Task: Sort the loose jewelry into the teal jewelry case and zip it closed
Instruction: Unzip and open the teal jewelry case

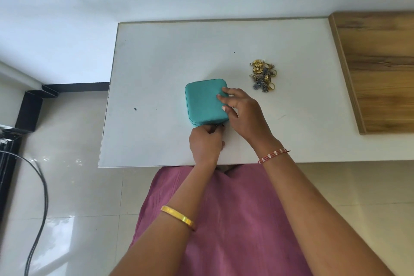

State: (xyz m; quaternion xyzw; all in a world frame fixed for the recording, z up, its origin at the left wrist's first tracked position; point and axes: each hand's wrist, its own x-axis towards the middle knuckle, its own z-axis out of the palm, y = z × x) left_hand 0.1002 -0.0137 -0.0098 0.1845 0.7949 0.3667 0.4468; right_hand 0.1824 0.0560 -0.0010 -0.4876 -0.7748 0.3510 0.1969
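Pinching the zip at the teal case's (205, 103) near edge, the left hand (206, 143) could drag it unless the right hand's (243, 111) flat fingers (224, 98) press firmly.

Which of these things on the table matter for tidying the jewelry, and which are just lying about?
Part of the job:
teal jewelry case
pile of loose jewelry

Just there:
wooden board
black cable on the floor
white table

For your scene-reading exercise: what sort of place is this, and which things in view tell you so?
Probably a room in a home, though that is uncertain: a plain white table against a pale wall, a glossy tiled floor, and a wood-grain panel beside the table.
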